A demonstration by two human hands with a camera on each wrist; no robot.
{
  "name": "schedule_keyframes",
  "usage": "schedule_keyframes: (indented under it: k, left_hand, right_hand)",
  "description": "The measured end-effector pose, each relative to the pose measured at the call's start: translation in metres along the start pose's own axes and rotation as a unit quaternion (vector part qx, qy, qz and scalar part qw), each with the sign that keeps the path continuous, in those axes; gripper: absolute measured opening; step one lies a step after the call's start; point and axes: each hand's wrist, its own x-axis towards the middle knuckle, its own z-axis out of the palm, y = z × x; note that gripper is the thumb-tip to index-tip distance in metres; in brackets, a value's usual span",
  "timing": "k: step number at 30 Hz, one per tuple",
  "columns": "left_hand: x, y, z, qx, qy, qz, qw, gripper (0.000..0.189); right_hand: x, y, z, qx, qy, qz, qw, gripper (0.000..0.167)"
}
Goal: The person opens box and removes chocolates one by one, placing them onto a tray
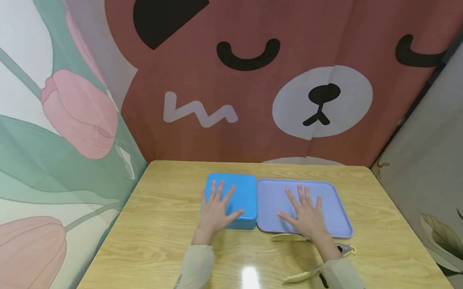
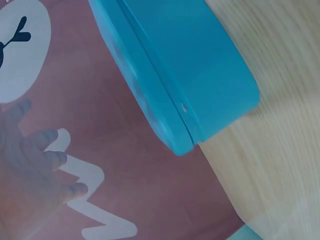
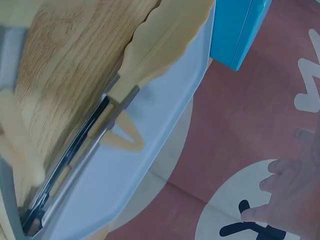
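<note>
My left hand (image 1: pixel 214 213) is spread over a blue lidded box (image 1: pixel 242 191), holding nothing. In the left wrist view the box (image 2: pixel 200 65) shows its side and lid seam, with the left hand (image 2: pixel 30 170) apart from it. My right hand (image 1: pixel 307 213), fingers splayed and without any object, hovers over a lavender tray (image 1: pixel 272 198). Below it lie cream-tipped tongs (image 1: pixel 301 277) with their arms apart, partly hidden by the right forearm. The right wrist view shows the tongs (image 3: pixel 160 50) close up, and the right hand (image 3: pixel 285 195) well away from them.
A wood-grain table (image 1: pixel 165 245) carries everything, with the box and tray side by side. Behind it hangs a brown bear-print curtain (image 1: pixel 203 83). A tulip-print curtain (image 1: pixel 81 112) flanks the left side, and a grey patterned one (image 1: pixel 440 162) the right.
</note>
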Motion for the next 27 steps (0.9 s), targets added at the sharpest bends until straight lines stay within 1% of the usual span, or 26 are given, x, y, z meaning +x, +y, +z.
schedule_keyframes:
  k: [3, 6, 9, 14, 18, 23, 27]
  left_hand:
    - [-0.001, -0.003, 0.000, -0.012, 0.000, 0.002, 0.9999, 0.076]
    - [-0.002, -0.005, -0.001, -0.022, -0.008, 0.001, 0.9997, 0.074]
    - [-0.002, -0.008, -0.001, -0.030, -0.010, 0.003, 0.9995, 0.072]
    - [-0.004, -0.013, 0.000, -0.031, -0.009, 0.007, 0.9995, 0.070]
    - [-0.005, -0.017, 0.001, -0.034, -0.009, 0.004, 0.9994, 0.070]
    - [-0.007, -0.023, 0.002, -0.050, -0.005, 0.000, 0.9987, 0.071]
    - [-0.009, -0.030, 0.004, -0.054, 0.003, -0.001, 0.9985, 0.071]
  right_hand:
    - [0.001, -0.002, 0.003, -0.005, -0.004, 0.001, 1.0000, 0.081]
    - [0.003, -0.005, 0.005, -0.003, -0.006, 0.001, 1.0000, 0.082]
    - [0.006, -0.010, 0.008, -0.002, -0.006, -0.001, 1.0000, 0.082]
    - [0.011, -0.020, 0.012, 0.007, -0.002, -0.011, 0.9999, 0.082]
    - [0.014, -0.025, 0.014, 0.012, 0.000, -0.020, 0.9997, 0.081]
    - [0.017, -0.031, 0.019, 0.014, -0.002, -0.032, 0.9994, 0.080]
    - [0.019, -0.035, 0.024, 0.020, -0.001, -0.043, 0.9989, 0.079]
